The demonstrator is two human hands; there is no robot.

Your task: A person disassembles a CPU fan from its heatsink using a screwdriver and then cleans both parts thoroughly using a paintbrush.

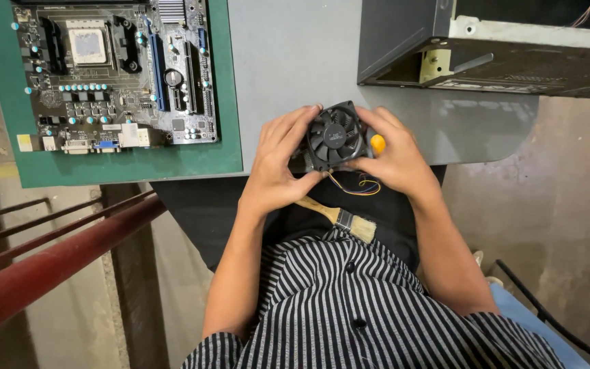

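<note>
At far left, a dull red round metal rail (56,256) slanting over a rough, stained concrete floor (548,198). Above it, a flat green mat (230,82) laid on the smooth grey desk (295,55), carrying a dark printed circuit board (114,72) studded with small blue capacitors, long slots and a square pale socket. Toward the middle, the left hand (274,167) clenched around the left edge of a small black square plastic cooling fan (334,134), fingers curled over its frame. Fan held just above the desk's near edge, blades facing up, thin coloured wires (363,184) trailing beneath. Below it, a wooden-handled paintbrush with pale bristles (339,219) resting on dark fabric in the lap, above a black-and-white striped buttoned shirt (356,307). On the other side, the right hand (394,160) gripping the fan's right edge, with a small rounded orange object (377,143) showing between the fingers; what it is cannot be told. At upper right, a dark boxy sheet-metal computer case (486,48) with a bare pale inner frame.
</note>
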